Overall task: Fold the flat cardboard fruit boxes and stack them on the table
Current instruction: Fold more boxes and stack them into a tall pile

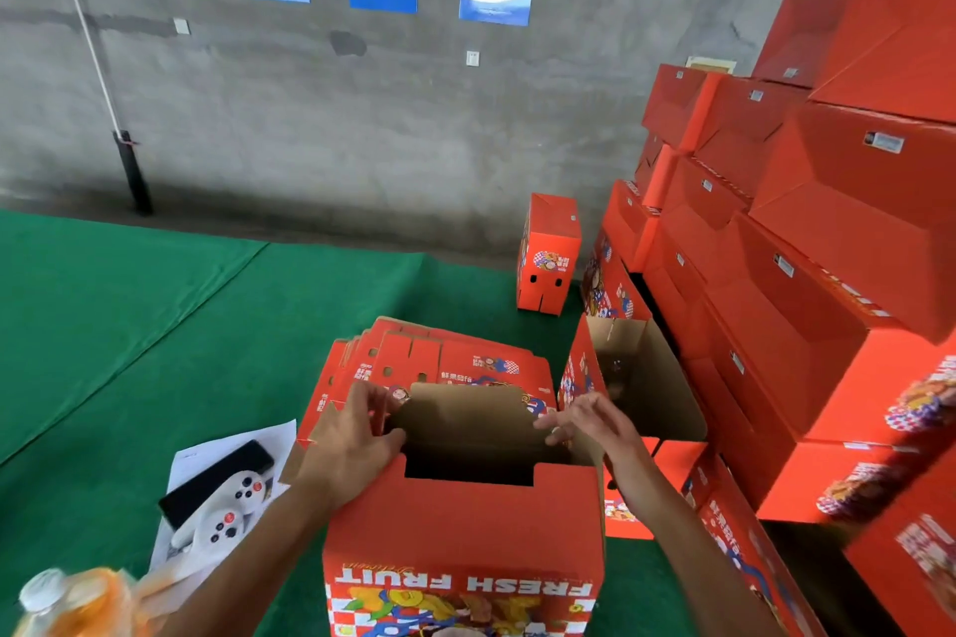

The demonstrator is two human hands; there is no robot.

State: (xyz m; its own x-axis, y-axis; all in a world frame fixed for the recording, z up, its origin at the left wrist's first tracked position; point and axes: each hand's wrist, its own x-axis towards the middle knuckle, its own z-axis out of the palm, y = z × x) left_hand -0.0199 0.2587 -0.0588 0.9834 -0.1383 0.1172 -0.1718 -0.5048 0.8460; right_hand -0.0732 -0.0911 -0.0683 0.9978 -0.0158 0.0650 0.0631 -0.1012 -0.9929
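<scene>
Head camera looks down on a half-folded red fruit box point(465, 533) standing on green felt point(155, 326), directly under both hands. Left hand point(357, 435) curls its fingers over the box's left flap at the top opening, gripping it. Right hand point(595, 424) hovers over the right rim, fingers loosely spread, holding nothing. Flat boxes point(445, 357) lie just beyond the hands; folded boxes point(807, 243) are stacked to the right.

Red checkered-print box point(465, 533) on green table cover point(129, 326).
</scene>
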